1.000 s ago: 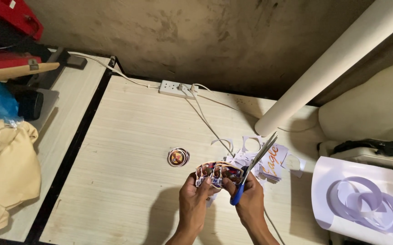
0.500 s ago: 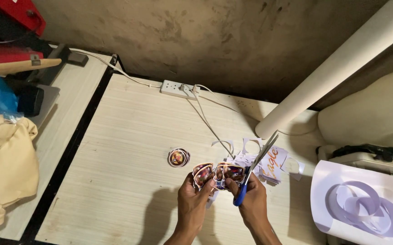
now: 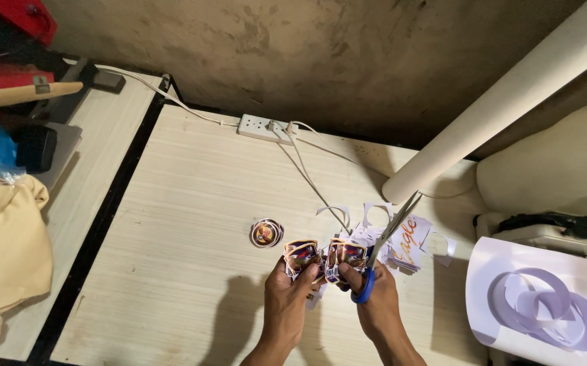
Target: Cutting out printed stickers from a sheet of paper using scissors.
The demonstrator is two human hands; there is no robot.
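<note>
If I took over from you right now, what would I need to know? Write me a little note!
Left hand: holds a strip of printed stickers above the table.
Right hand: holds blue-handled scissors, blades pointing up and away, and pinches another piece of the sticker sheet.
Done: a small pile of round cut-outs lies to the left; paper scraps lie behind the hands.
Left: the printed pieces in both hands look uncut.
Nearby: a power strip with its cable running toward the scraps, and a white roll on the right.
</note>
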